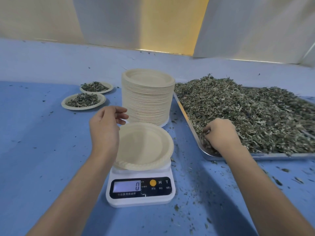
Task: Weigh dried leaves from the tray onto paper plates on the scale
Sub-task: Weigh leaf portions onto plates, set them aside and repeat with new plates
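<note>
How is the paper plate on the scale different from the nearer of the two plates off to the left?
The plate on the scale is empty; the nearer left plate holds a heap of dried leaves. The plate on the scale sits raised on the white scale; the nearer left plate lies on the blue table. Both are round, pale paper plates with ridged rims.

Our left hand (pixel 105 126) hangs over the left rim of the empty paper plate (pixel 144 147) on the scale (pixel 141 200), which reads 0. Its fingers (pixel 121 115) are loosely curled and hold nothing. Just beyond them stands the plate stack (pixel 148 99). Our right hand (pixel 219 135) grips dried leaves (pixel 247 113), its fingers buried at the near corner of the tray (pixel 281 155).
</note>
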Available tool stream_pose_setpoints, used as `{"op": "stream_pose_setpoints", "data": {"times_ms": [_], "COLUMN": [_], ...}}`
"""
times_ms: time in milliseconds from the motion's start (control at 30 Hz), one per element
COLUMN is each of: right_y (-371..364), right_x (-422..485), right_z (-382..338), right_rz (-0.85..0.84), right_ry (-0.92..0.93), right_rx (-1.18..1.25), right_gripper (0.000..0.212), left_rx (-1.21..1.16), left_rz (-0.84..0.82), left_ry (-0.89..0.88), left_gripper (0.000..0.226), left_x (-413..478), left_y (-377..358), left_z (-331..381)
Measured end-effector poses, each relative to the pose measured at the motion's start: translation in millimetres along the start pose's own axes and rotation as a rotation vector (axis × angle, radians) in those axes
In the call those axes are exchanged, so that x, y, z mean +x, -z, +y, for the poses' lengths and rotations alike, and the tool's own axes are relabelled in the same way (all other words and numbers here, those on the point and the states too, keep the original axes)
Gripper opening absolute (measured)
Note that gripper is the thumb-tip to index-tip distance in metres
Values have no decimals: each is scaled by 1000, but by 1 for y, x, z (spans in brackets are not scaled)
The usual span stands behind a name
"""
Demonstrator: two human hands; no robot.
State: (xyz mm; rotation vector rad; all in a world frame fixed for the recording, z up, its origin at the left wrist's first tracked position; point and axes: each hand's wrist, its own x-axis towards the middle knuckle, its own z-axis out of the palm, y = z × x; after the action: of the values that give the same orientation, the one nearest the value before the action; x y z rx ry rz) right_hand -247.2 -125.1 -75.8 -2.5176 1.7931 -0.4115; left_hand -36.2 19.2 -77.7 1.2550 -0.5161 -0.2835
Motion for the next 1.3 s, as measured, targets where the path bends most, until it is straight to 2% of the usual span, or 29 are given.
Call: {"op": "stream_pose_setpoints", "data": {"times_ms": [200, 300, 733, 833, 1000, 1133, 1167, 1233, 1300], "right_y": [-2, -1, -10, -10, -11, -11, -10, -9, -7], "right_x": [4, 4, 5, 7, 10, 13, 14, 15, 16], "right_z": [7, 5, 2, 5, 10, 14, 15, 17, 18], "right_rz": [211, 282, 307, 332, 378, 396, 400, 403, 404], "right_ry": [-93, -127, -124, -155, -186, -197, -198, -203, -208], "right_rx": [453, 574, 581, 642, 722, 795, 812, 849, 907], "right_gripper": [26, 25, 29, 28, 27, 27, 27, 26, 27], "left_rx": [-8, -6, -9, -100, -367, -374, -346, -324, -347], "left_rz": [23, 31, -3, -65, -244, -356, -376, -394, -383], "left_ry": [18, 20, 56, 185, 543, 686, 713, 756, 773], "left_gripper": [30, 31, 31, 30, 25, 23, 25, 47, 55], "left_x": [3, 4, 0, -5, -34, -59, -63, -65, -64], "left_y": [4, 6, 5, -11, -74, -133, -144, -160, -169], "left_z": [4, 6, 9, 16, 26, 21, 18, 10, 0]}}
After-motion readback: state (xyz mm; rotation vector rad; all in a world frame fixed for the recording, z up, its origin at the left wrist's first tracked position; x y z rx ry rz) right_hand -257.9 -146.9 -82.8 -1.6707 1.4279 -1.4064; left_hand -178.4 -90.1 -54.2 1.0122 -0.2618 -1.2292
